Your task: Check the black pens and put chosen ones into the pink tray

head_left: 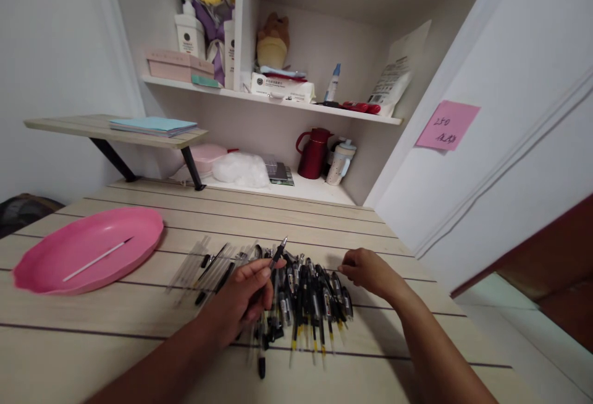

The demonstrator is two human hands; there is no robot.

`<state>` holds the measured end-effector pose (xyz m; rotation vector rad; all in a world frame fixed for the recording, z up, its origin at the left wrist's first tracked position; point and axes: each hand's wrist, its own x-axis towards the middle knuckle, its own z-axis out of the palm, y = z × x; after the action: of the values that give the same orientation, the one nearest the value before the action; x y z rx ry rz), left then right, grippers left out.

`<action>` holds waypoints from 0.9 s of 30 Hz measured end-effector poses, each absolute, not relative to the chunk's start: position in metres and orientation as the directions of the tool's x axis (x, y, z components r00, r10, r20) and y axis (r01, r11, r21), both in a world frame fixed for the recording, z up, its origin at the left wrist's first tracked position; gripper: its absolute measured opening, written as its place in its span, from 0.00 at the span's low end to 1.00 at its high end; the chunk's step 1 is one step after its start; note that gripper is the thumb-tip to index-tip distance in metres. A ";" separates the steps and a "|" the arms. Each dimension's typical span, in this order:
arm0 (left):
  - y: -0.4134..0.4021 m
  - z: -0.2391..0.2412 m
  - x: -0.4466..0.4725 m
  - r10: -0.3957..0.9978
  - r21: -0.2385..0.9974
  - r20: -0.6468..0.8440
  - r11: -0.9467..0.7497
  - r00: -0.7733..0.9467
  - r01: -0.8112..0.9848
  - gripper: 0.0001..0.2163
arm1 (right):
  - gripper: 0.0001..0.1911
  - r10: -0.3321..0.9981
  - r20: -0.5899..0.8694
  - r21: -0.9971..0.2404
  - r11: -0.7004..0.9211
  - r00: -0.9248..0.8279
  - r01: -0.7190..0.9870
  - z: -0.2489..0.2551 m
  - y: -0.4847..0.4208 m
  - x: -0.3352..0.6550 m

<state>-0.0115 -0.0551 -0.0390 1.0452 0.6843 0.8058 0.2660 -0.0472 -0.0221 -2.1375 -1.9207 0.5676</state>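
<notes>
Striped table [352,225]: pens [306,296], pink tray [139,243].

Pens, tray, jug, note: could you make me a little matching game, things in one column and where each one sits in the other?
Things:
1. pile of pens
2. white stick
3. red jug
4. pink note

Places:
A. stuck on the white panel at the right
B. lying in the pink tray
C. on the lower shelf, beside a pale cup
D. on the table, between the left hand and the right hand

Pairs: 1-D, 2-B, 3-C, 4-A
</notes>
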 end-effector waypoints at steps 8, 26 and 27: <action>-0.056 -0.035 -0.009 0.840 0.936 -0.116 0.272 0.530 -0.226 0.19 | 0.12 0.985 -0.156 -0.252 -0.106 0.068 0.962 -0.017 -0.071 0.261; -0.057 -0.047 -0.005 0.798 0.973 -0.110 0.209 0.592 -0.101 0.19 | 0.05 0.983 0.128 -0.880 0.053 0.128 0.473 -0.008 -0.074 0.239; -0.057 -0.048 -0.005 0.795 0.975 -0.107 0.200 0.596 -0.092 0.20 | 0.07 0.985 0.136 -0.951 0.099 0.108 0.293 -0.003 -0.072 0.232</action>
<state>-0.0048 -0.0568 -0.0479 1.2196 0.7131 0.6991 0.2320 -0.0724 -0.0029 -1.3820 -1.3727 0.8746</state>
